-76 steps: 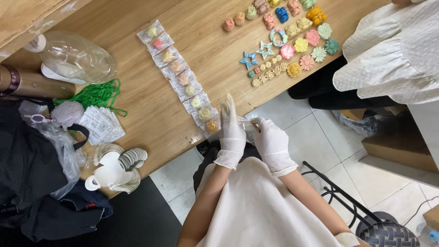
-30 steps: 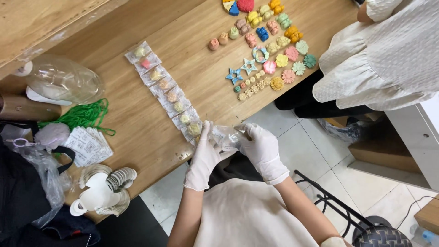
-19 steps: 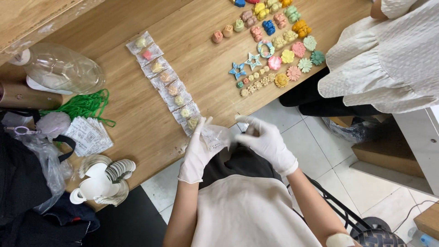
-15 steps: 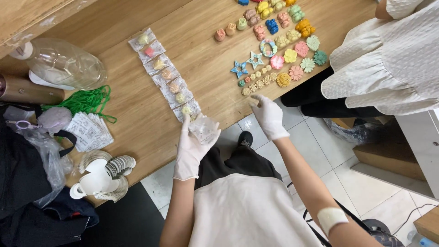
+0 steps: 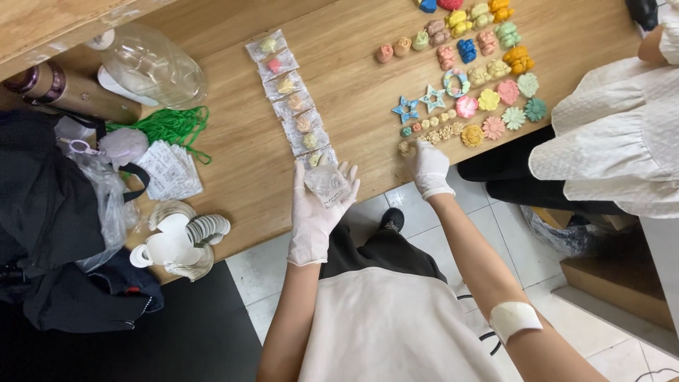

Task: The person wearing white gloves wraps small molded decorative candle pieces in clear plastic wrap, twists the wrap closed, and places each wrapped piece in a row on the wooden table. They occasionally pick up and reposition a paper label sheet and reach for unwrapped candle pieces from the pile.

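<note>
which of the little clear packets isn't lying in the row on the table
The clear packet lying on the gloved left hand. It seems empty, while the row of packets on the wooden table each hold a small coloured piece.

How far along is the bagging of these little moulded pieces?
Done: a row of bagged pieces lies on the wooden table. In hand: left hand holds an empty clear bag; right hand reaches a small piece. Left: many loose coloured pieces unbagged.
</note>
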